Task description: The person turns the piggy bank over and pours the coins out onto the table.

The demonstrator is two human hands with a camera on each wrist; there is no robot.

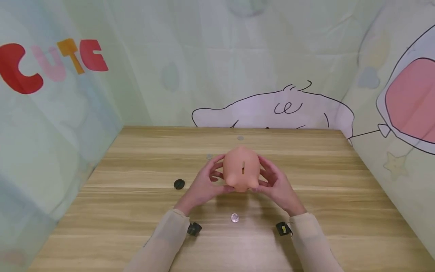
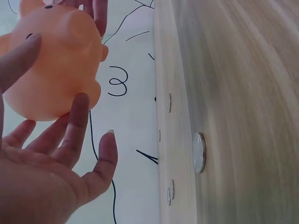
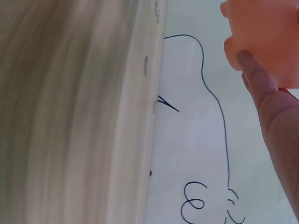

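piggy bank [image 1: 237,166] held above the table [image 1: 340,189], left hand [image 1: 202,187] and right hand [image 1: 283,190] gripping its sides; contents hidden. snout [image 2: 77,29] toward the person [image 1: 161,241], slot [image 1: 243,167] running front-to-back. coins [image 1: 235,218] lie on the table.

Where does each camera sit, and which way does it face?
Head: on the head, facing forward and down at the piggy bank and tabletop; both sleeves, left grip and right grip show.
Left wrist: on that wrist, looking over the tabletop to the wall drawing, image sideways; left grip and fingers of the right grip show.
Right wrist: on that wrist, sideways too, toward the same drawing; only part of the right grip shows.
Shared: both wrist views show the piggy bank and wall drawing.
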